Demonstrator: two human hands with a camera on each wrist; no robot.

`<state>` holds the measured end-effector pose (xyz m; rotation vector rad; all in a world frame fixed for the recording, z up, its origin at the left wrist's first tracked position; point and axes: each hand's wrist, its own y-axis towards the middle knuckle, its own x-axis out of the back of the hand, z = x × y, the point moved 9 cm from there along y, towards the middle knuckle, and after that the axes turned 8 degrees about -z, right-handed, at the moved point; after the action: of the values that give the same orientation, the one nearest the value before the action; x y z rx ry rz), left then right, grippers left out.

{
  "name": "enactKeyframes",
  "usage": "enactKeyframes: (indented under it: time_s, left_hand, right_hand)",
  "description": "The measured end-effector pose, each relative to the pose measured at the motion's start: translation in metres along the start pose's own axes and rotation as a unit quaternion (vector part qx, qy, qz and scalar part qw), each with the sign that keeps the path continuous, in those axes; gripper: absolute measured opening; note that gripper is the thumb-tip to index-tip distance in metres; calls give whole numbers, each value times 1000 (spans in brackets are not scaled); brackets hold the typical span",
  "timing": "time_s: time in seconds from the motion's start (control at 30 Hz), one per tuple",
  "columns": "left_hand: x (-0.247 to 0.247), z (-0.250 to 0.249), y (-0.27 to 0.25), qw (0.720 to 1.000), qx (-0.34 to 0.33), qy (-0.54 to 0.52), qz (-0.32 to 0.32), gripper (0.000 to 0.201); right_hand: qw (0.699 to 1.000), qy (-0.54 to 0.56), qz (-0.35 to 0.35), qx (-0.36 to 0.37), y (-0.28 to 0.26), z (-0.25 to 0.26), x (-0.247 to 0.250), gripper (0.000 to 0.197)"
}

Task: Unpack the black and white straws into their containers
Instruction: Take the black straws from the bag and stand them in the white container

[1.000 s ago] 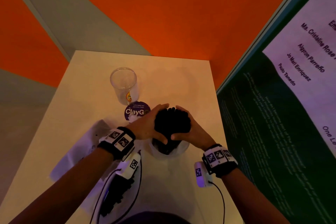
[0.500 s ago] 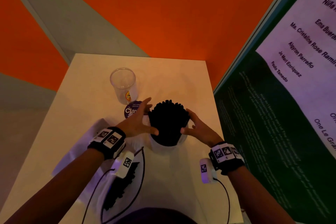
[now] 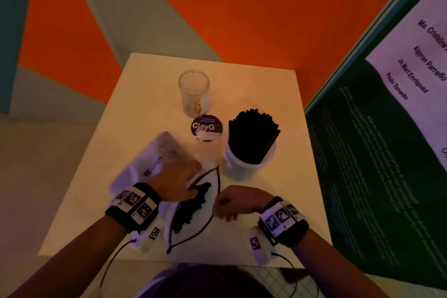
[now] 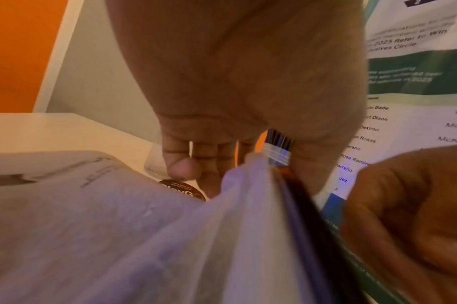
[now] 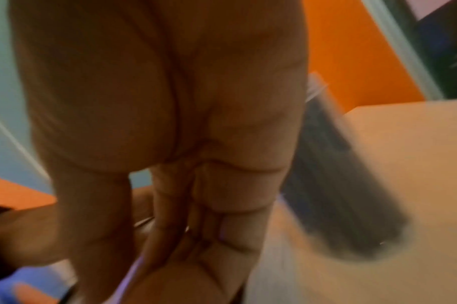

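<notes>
A white container point(image 3: 249, 163) at the right of the table holds a standing bundle of black straws point(image 3: 252, 136). A clear empty cup point(image 3: 193, 91) stands at the back. Near the front edge lies a clear bag point(image 3: 219, 178) with a dark rim, and more black straws point(image 3: 193, 203) lie inside it. My left hand point(image 3: 191, 184) grips the bag's left rim. My right hand point(image 3: 222, 208) has its fingers curled on the right rim. The bag's mouth is spread between the two hands. In the left wrist view the bag's edge point(image 4: 248, 216) runs under my thumb. The right wrist view is blurred.
A flat white pack point(image 3: 157, 159) lies under and left of my left hand. A round purple ClayGo sticker point(image 3: 206, 126) sits between the cup and the container. A green and white poster board point(image 3: 387, 152) stands along the table's right side. Orange wall lies behind.
Both hands have let go of the black straw bundle in the white container. They have drawn back to the bag at the front edge and taken hold of its rim.
</notes>
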<state>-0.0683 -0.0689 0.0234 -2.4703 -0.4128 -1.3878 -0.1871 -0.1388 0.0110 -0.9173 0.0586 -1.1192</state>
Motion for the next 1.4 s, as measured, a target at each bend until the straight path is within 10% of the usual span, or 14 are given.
enactKeyframes:
  time_s: [0.13, 0.37, 0.67, 1.4]
  left_hand:
    - [10, 17, -15, 993, 104, -49, -22, 34]
    - [41, -1, -33, 976, 30, -200, -74, 42]
    - [42, 0, -42, 979, 12, -193, -67, 44]
    - [36, 6, -28, 975, 53, -204, -70, 39]
  right_hand:
    - [994, -65, -83, 31, 47, 49, -23, 23]
    - [941, -203, -269, -30, 89, 60, -26, 28]
    - [907, -275, -267, -173, 90, 46, -43, 48]
    - [933, -171, -253, -189, 98, 30, -41, 48]
